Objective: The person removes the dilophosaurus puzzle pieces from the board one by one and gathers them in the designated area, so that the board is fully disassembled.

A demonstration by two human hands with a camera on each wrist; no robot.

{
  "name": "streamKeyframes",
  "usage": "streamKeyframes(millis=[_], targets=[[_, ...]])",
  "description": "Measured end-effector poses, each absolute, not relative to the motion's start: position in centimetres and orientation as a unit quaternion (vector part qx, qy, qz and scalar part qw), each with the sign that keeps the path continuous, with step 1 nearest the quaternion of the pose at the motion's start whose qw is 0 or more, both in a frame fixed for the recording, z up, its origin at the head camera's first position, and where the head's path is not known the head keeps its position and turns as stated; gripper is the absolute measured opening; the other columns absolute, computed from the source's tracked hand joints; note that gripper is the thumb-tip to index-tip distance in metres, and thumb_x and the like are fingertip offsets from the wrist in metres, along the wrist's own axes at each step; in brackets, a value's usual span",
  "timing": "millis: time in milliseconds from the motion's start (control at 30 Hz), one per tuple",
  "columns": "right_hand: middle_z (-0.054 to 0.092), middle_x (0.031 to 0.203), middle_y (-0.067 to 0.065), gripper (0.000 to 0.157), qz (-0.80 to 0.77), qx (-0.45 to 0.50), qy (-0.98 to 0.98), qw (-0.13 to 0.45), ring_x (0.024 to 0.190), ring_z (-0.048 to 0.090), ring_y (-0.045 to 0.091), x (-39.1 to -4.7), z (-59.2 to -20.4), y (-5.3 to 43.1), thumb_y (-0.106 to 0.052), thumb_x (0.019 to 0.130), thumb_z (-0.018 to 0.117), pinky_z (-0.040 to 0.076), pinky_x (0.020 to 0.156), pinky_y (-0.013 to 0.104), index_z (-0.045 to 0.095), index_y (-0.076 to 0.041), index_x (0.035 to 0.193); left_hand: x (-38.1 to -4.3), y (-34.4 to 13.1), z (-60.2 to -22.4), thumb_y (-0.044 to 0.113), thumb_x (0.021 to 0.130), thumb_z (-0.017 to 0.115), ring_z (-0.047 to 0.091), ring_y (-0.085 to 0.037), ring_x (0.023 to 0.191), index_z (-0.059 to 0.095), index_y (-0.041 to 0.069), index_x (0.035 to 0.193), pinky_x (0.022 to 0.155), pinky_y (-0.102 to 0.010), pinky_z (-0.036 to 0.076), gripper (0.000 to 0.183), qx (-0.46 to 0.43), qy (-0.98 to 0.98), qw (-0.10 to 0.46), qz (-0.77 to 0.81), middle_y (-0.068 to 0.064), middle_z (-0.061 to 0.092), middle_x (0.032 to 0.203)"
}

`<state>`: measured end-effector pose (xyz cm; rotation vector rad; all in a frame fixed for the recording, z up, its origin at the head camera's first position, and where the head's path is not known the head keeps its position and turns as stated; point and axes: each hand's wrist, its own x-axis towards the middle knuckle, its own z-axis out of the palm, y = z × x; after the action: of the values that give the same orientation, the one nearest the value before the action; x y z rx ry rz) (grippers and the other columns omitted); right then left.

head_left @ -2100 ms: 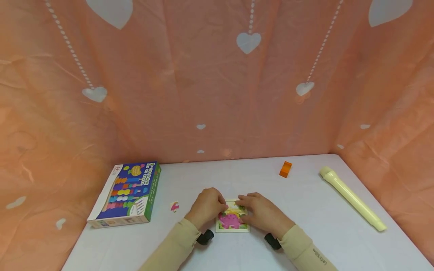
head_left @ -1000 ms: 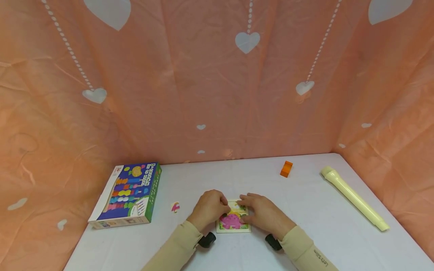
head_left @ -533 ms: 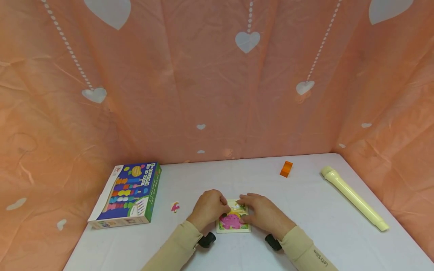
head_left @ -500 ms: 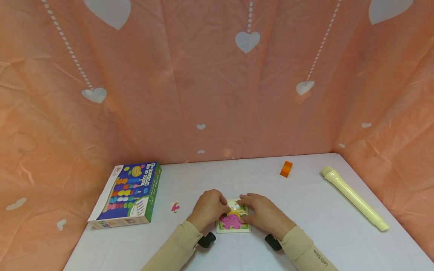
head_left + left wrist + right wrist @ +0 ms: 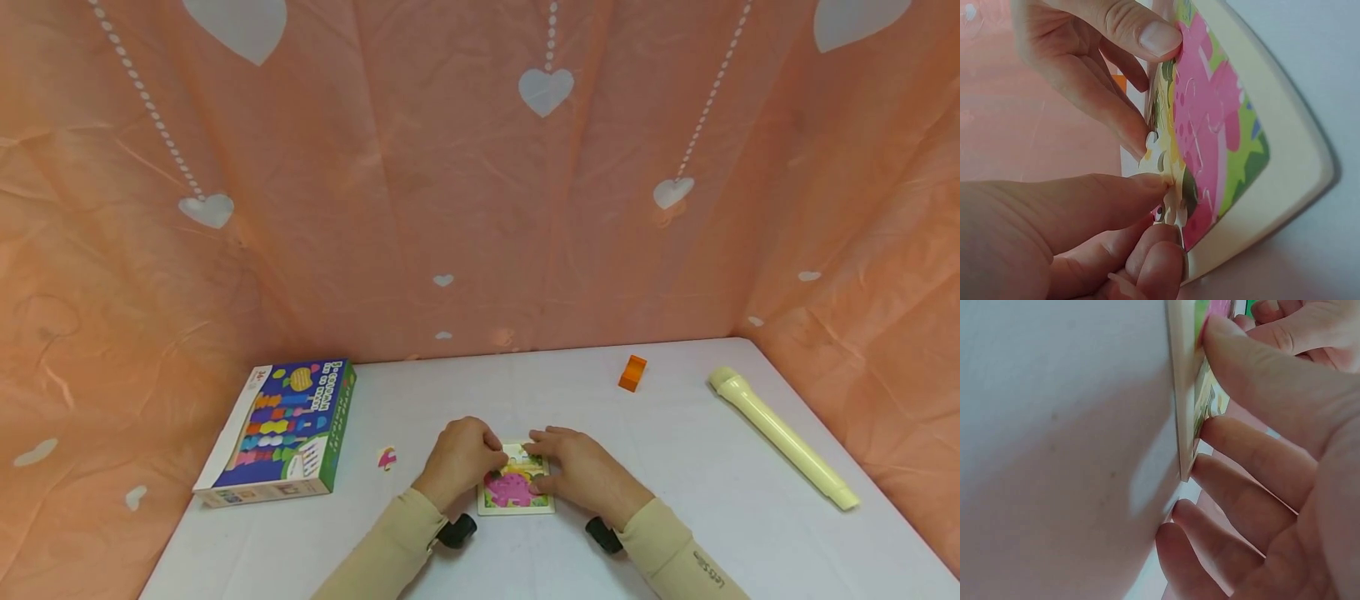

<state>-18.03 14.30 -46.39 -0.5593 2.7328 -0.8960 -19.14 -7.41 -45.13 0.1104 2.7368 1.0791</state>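
Observation:
A small jigsaw puzzle in a cream frame (image 5: 515, 512), with a pink dinosaur picture, lies on the white table between both hands. My left hand (image 5: 461, 458) is at its upper left, where thumb and fingers pinch a pale puzzle piece (image 5: 1174, 203), largely covered by the fingers. My right hand (image 5: 585, 471) rests on the right side of the puzzle: the thumb touches the pink picture, and spread fingertips lie at the far edge and corner. A loose pink-and-white puzzle piece (image 5: 387, 458) lies on the table left of the left hand.
A blue and green toy box (image 5: 281, 429) lies on the left of the table. An orange block (image 5: 632, 373) sits toward the back right, and a long pale yellow tube with a wider end (image 5: 783, 437) lies along the right side. Peach cloth (image 5: 480, 208) hangs behind.
Both hands stay at the puzzle with barely any movement. The left fingers shift slightly over its upper left part. The loose piece, box, block and tube stay in place.

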Motion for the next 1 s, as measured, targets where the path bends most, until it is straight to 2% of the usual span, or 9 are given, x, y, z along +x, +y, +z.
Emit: streamKeyframes(millis=[433, 833, 1000], targets=[[0.064, 0.155, 0.006, 0.053, -0.302, -0.191, 0.928, 0.105, 0.153, 0.050, 0.036, -17.86, -46.20, 14.31, -0.027, 0.089, 0.090, 0.041, 0.123, 0.060, 0.075, -0.014, 0.138, -19.16, -7.48, -45.22, 0.017, 0.091, 0.086, 0.061, -0.018, 0.082, 0.077, 0.011, 0.084, 0.070, -0.032, 0.050, 0.013, 0.038, 0.922, 0.100, 0.372, 0.000, 0.069, 0.082], [0.064, 0.155, 0.006, 0.053, -0.306, -0.192, 0.926, 0.107, 0.153, 0.051, 0.036, -18.00, -46.31, 14.32, -0.028, 0.089, 0.090, 0.042, 0.123, 0.060, 0.074, -0.014, 0.138, -19.30, -7.54, -45.56, 0.018, 0.090, 0.085, 0.060, -0.018, 0.077, 0.075, 0.008, 0.096, 0.067, -0.031, 0.048, 0.015, 0.058, 0.920, 0.099, 0.375, -0.001, 0.067, 0.078], [0.064, 0.155, 0.007, 0.053, -0.304, -0.196, 0.926, 0.103, 0.153, 0.051, 0.036, -18.08, -46.42, 14.37, -0.027, 0.089, 0.090, 0.042, 0.123, 0.059, 0.074, -0.014, 0.138, -19.40, -7.62, -45.81, 0.018, 0.094, 0.081, 0.059, -0.017, 0.077, 0.076, 0.009, 0.098, 0.068, -0.031, 0.048, 0.011, 0.070, 0.920, 0.091, 0.375, 0.000, 0.066, 0.079]])
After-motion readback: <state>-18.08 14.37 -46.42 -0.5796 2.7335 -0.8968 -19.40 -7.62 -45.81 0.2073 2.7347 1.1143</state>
